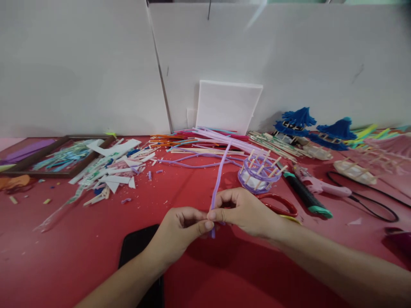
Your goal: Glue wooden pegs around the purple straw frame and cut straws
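A purple pipe cleaner (218, 179) stands nearly upright between my hands, its long end rising and a short end hanging below the fingers. My left hand (181, 229) pinches it near the bottom with thumb and forefinger. Closed on the same spot from the other side is my right hand (239, 211), its thumb tip beside the left one. Just beyond the right hand sits a small round frame (259, 173) of purple pipe cleaner rings and short wooden sticks. Scissors with red handles (279, 204) lie partly hidden behind my right wrist.
A phone (138, 244) lies under my left forearm. Bundled pipe cleaners (221, 139) are at the back, before a white board (227, 105). Paper and stick scraps (115, 171) cover the left. A black-handled knife (306, 194), pink glue gun (324, 186) and blue-roofed models (295, 122) occupy the right.
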